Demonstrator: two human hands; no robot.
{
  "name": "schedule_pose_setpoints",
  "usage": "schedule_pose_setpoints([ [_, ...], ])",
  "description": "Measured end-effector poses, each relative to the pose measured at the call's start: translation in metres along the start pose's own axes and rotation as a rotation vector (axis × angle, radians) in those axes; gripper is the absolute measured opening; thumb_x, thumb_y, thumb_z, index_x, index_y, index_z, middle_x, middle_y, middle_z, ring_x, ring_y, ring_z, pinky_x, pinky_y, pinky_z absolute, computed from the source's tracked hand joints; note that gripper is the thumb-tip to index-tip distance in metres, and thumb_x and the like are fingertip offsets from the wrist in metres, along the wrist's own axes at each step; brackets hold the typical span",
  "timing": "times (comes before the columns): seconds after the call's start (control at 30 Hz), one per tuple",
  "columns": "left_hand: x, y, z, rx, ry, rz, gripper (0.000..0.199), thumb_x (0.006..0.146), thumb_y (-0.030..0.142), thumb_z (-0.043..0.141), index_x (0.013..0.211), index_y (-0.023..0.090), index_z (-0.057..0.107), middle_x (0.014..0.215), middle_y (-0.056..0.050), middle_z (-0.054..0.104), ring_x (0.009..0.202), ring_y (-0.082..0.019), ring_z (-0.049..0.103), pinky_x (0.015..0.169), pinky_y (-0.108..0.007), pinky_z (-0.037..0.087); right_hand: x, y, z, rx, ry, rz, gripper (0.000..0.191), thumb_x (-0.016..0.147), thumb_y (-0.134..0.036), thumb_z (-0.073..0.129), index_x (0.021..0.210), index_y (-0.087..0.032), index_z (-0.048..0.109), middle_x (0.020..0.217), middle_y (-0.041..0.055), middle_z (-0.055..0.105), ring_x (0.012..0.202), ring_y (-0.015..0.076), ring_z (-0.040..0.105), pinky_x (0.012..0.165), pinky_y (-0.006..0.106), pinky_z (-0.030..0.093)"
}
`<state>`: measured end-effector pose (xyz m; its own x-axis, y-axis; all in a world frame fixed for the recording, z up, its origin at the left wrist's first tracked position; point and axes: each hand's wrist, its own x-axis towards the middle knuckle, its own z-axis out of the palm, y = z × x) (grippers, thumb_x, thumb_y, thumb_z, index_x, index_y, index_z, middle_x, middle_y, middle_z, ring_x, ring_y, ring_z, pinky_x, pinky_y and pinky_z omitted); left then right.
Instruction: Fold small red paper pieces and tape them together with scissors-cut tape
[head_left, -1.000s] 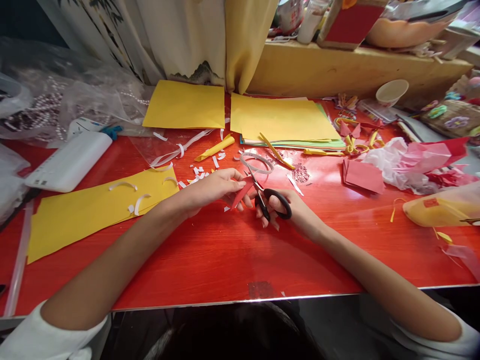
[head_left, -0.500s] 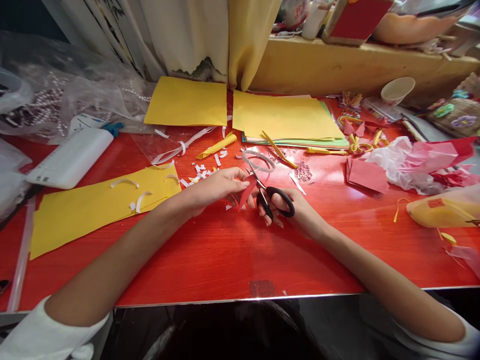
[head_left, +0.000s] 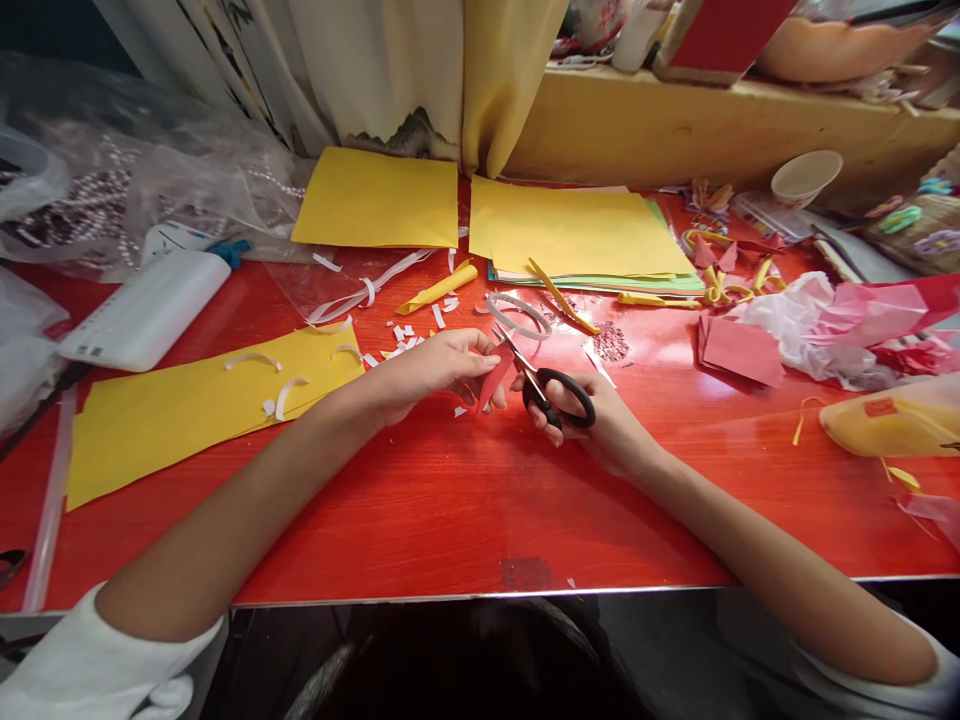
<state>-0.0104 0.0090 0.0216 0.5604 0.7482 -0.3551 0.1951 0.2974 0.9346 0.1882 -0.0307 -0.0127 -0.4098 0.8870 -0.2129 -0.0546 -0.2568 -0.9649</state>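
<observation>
My left hand pinches a small folded piece of red paper above the middle of the red table. In my right hand are black-handled scissors, my fingers through their loops. The scissor blades point up and left and lie against the paper's upper edge; whether they bite into it is hard to tell. A grey ring of tape rests just beyond the blades. White paper scraps are scattered behind my left hand.
Yellow paper strips lie at the left, near a white box-like device. Yellow sheets are stacked at the back. On the right are red paper squares, crumpled tissue and a paper cup.
The scissor handles have moved slightly right and closer together, and the fingers of my right hand have curled in. My left hand still holds the red paper. The whole view has shifted a little.
</observation>
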Motion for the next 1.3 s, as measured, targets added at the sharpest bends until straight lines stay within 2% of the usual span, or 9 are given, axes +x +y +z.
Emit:
schedule_pose_setpoints([
  [0.27, -0.003, 0.004, -0.014, 0.144, -0.018, 0.022, 0.010, 0.085, 0.026, 0.051, 0.084, 0.016, 0.051, 0.067, -0.001, 0.065, 0.059, -0.011, 0.059, 0.058, -0.024, 0.039, 0.000, -0.004, 0.003, -0.043, 0.052, 0.015, 0.042, 0.074, -0.052, 0.066, 0.085, -0.012, 0.063, 0.059, -0.0024, 0.050, 0.042, 0.0053, 0.038, 0.042, 0.023, 0.029],
  [0.4, -0.004, 0.006, -0.024, 0.228, 0.025, -0.004, 0.015, 0.081, 0.032, 0.057, 0.085, 0.017, 0.056, 0.069, -0.001, 0.063, 0.064, -0.012, 0.060, 0.056, -0.023, 0.035, 0.000, -0.004, 0.002, -0.082, 0.043, 0.024, 0.036, 0.076, -0.049, 0.066, 0.080, -0.013, 0.062, 0.056, -0.0031, 0.049, 0.040, 0.0050, 0.039, 0.040, 0.023, 0.027],
  [0.57, -0.008, 0.014, -0.029, 0.309, 0.101, -0.015, 0.014, 0.077, 0.029, 0.061, 0.073, 0.016, 0.059, 0.062, -0.001, 0.056, 0.056, -0.011, 0.052, 0.054, -0.024, 0.034, -0.001, -0.003, 0.002, -0.129, 0.023, 0.031, 0.033, 0.078, -0.047, 0.064, 0.078, -0.013, 0.063, 0.050, -0.0036, 0.050, 0.035, 0.0052, 0.038, 0.037, 0.023, 0.024],
  [0.77, -0.007, 0.009, -0.037, 0.415, 0.131, 0.076, 0.014, 0.075, 0.030, 0.062, 0.071, 0.017, 0.064, 0.066, -0.002, 0.057, 0.058, -0.011, 0.051, 0.057, -0.024, 0.034, -0.002, -0.005, 0.003, -0.133, -0.004, 0.082, 0.033, 0.075, -0.047, 0.067, 0.077, -0.014, 0.064, 0.048, -0.0042, 0.049, 0.033, 0.0044, 0.036, 0.035, 0.022, 0.024],
  [0.9, -0.005, 0.005, -0.056, 0.631, 0.298, 0.127, 0.016, 0.075, 0.031, 0.061, 0.071, 0.017, 0.067, 0.068, -0.003, 0.060, 0.063, -0.012, 0.050, 0.061, -0.024, 0.033, -0.002, -0.005, 0.001, -0.127, 0.007, 0.100, 0.033, 0.075, -0.047, 0.067, 0.078, -0.014, 0.064, 0.048, -0.0041, 0.049, 0.032, 0.0048, 0.036, 0.034, 0.022, 0.022],
  [1.0, -0.006, 0.007, -0.066, 0.645, 0.394, 0.166, 0.018, 0.078, 0.032, 0.057, 0.082, 0.018, 0.068, 0.077, -0.003, 0.063, 0.069, -0.012, 0.054, 0.065, -0.024, 0.036, -0.001, -0.008, -0.001, -0.099, -0.020, 0.091, 0.039, 0.076, -0.051, 0.064, 0.084, -0.013, 0.064, 0.052, -0.0027, 0.051, 0.035, 0.0054, 0.039, 0.036, 0.022, 0.020],
  [1.07, -0.007, 0.008, -0.065, 0.621, 0.286, 0.172, 0.020, 0.079, 0.033, 0.057, 0.085, 0.019, 0.070, 0.082, -0.003, 0.066, 0.074, -0.013, 0.057, 0.068, -0.023, 0.039, -0.001, -0.011, -0.002, -0.046, -0.088, 0.082, 0.048, 0.075, -0.059, 0.061, 0.093, -0.014, 0.063, 0.060, -0.0013, 0.052, 0.041, 0.0062, 0.043, 0.037, 0.021, 0.018],
  [1.2, -0.010, 0.008, -0.053, 0.637, -0.101, 0.086, 0.017, 0.073, 0.035, 0.063, 0.080, 0.022, 0.073, 0.082, -0.001, 0.070, 0.077, -0.015, 0.060, 0.067, -0.020, 0.042, -0.001, -0.014, -0.004, 0.015, -0.211, 0.076, 0.061, 0.072, -0.067, 0.056, 0.105, -0.016, 0.060, 0.070, 0.0004, 0.050, 0.054, 0.0089, 0.045, 0.040, 0.020, 0.020],
  [1.3, -0.010, 0.008, -0.043, 0.666, -0.165, 0.064, 0.016, 0.075, 0.033, 0.062, 0.081, 0.022, 0.071, 0.078, -0.001, 0.069, 0.077, -0.016, 0.060, 0.070, -0.021, 0.043, 0.000, -0.013, -0.006, 0.001, -0.257, 0.057, 0.062, 0.076, -0.067, 0.052, 0.109, -0.015, 0.058, 0.073, 0.0021, 0.050, 0.060, 0.0113, 0.048, 0.040, 0.020, 0.024],
])
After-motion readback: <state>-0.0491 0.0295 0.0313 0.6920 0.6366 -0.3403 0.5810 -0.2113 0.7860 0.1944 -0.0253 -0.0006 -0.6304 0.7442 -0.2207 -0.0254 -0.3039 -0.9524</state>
